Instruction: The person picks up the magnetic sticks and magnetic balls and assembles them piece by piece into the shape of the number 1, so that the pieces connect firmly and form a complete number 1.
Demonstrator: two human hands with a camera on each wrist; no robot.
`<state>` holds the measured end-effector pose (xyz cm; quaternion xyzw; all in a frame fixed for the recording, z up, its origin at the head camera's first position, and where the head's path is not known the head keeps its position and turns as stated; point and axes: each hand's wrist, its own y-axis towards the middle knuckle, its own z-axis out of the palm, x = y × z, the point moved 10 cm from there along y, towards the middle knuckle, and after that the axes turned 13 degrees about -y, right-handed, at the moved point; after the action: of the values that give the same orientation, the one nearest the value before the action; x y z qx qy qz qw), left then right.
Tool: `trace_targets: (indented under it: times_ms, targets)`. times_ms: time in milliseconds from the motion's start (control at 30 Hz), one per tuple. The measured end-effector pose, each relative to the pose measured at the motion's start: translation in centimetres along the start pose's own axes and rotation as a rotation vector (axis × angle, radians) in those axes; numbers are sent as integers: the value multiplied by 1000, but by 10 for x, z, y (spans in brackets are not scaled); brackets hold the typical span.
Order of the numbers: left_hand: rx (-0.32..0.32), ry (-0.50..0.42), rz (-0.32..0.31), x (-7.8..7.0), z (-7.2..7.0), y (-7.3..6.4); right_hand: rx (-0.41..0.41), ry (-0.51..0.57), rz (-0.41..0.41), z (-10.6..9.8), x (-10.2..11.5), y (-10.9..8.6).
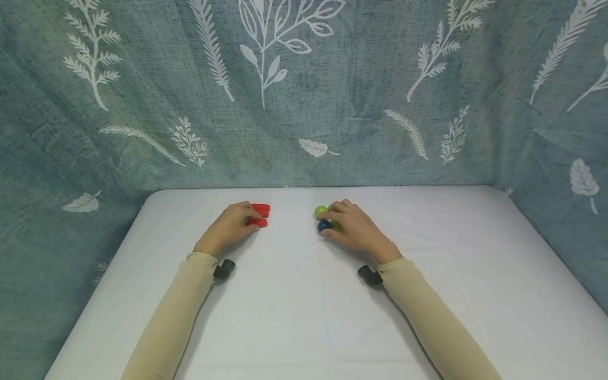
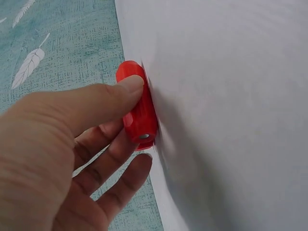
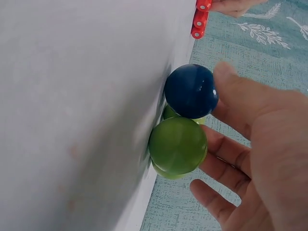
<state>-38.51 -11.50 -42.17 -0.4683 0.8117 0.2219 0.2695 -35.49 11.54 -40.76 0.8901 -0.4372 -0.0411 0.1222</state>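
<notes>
My left hand [image 1: 233,224] pinches a short red faceted cylinder [image 2: 140,108] between thumb and fingers, at the left of the white table. A pale round spot marks the cylinder's end. More red cylinders [image 1: 260,207] lie right beside it, partly covered by the fingers. Across from them, my right hand [image 1: 353,227] has its thumb and index finger around a glossy blue ball [image 3: 191,91]. Next to the blue ball sits a green ball [image 3: 178,145], with further green balls partly hidden behind it. One lighter green ball [image 1: 321,211] shows beyond the right fingertips.
White cloth covers the table [image 1: 294,306], its far edge just behind the objects. A teal curtain [image 1: 351,132] with white leaf prints hangs behind and at both sides. Dark wrist devices [image 1: 370,275] sit on the inner side of both beige sleeves [image 1: 427,311].
</notes>
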Motion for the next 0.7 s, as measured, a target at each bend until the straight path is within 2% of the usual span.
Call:
trace_targets:
  times_ms: [500,700]
  targets:
    - [6,-27,20,1,2,0,5,8,21,5,-5,-3]
    - [-2,-87,32,-1,1,-1,11,16,28,6,-6,-3]
